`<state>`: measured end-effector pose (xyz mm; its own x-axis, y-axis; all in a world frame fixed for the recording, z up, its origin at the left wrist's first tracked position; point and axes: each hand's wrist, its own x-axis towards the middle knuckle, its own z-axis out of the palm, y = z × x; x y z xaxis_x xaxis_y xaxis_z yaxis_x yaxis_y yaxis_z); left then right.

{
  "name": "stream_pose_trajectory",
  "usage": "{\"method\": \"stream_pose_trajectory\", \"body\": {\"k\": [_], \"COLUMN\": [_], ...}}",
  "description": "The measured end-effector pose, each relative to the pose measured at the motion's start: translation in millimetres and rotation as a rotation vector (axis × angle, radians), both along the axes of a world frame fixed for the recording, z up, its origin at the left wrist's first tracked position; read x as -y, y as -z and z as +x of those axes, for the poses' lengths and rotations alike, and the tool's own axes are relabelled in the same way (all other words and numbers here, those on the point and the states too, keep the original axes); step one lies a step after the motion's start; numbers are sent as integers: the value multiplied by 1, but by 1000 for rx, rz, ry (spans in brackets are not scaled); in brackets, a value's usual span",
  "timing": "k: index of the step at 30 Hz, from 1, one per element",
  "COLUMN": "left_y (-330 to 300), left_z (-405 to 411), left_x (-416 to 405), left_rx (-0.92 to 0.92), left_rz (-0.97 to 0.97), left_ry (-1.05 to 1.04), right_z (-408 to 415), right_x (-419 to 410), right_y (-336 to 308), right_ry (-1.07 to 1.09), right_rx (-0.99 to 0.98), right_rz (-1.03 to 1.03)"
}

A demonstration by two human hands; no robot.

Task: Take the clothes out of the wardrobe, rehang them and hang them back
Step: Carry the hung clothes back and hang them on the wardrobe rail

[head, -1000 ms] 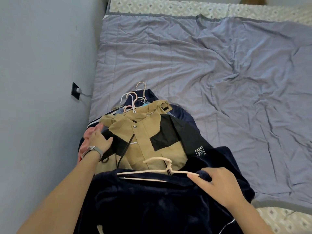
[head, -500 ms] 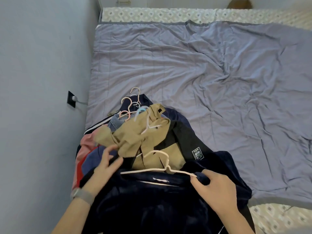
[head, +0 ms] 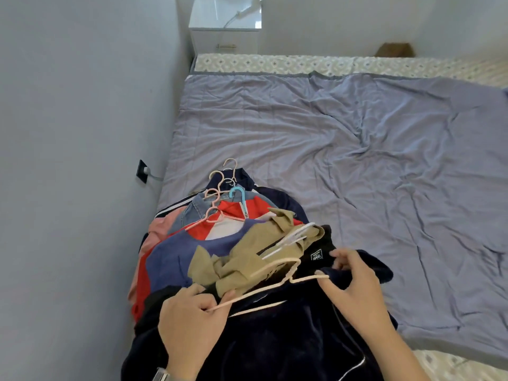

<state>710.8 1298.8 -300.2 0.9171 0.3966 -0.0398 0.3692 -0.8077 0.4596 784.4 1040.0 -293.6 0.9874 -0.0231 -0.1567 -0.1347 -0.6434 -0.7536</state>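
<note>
We are in the rehanging step, working a cream hanger (head: 277,281) into or out of the dark navy velvet garment (head: 275,347) lying nearest us on the bed (head: 357,160). Our left hand (head: 189,323) pinches the hanger's left arm tip; our right hand (head: 354,287) curls round the right arm end together with the navy shoulder fabric, though whether the wire sits inside the neckline there is hard to tell. Just beyond both grips lies the crumpled khaki jacket (head: 247,259), and further off the pile of clothes on hangers (head: 220,215). Next, we judge, each shoulder must be seated squarely over the hanger arms.
</note>
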Motion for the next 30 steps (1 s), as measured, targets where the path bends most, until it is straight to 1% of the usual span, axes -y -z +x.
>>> {"method": "stream_pose_trajectory", "body": {"k": [3,7,9,11,13,14,15,17,19,20,22,23,27,30], "left_y": [-32,-72,-90,-106,-121,-129,-136,-153,-168,-174,-182,-184,-184,-186], "left_z": [-24,-55,-68,-77,-81,-82,-84,-89,-104,-117,-152,-173,-273,-347], "left_x": [29,75,103,130,157,169,180,202,226,239,262,272,312,354], "left_rx": [55,36,55,69,87,121,163,224,267,285,345,359,299,353], "left_rz": [20,54,112,218,341,373,364,245,127,104,58,21,-97,-97], "left_ry": [-53,-191,-233,-243,-231,-218,-208,-240,-339,-394,-509,-561,-764,-952], "right_z": [9,24,26,19,2,-9,-19,-38,-55,-63,-86,-98,-164,-230], "right_x": [16,39,52,68,89,102,116,140,153,155,151,146,123,125], "right_y": [-14,-41,-62,-80,-99,-109,-116,-128,-135,-139,-151,-157,-178,-189], "right_ry": [-171,-583,-779,-942,-969,-947,-917,-837,-775,-792,-853,-897,-1098,-1258], "right_rx": [29,70,80,21,-141,-213,-262,-378,-561,-646,-740,-765,-843,-884], "right_rz": [-21,-250,-243,-142,25,103,171,263,333,344,324,326,382,356]}}
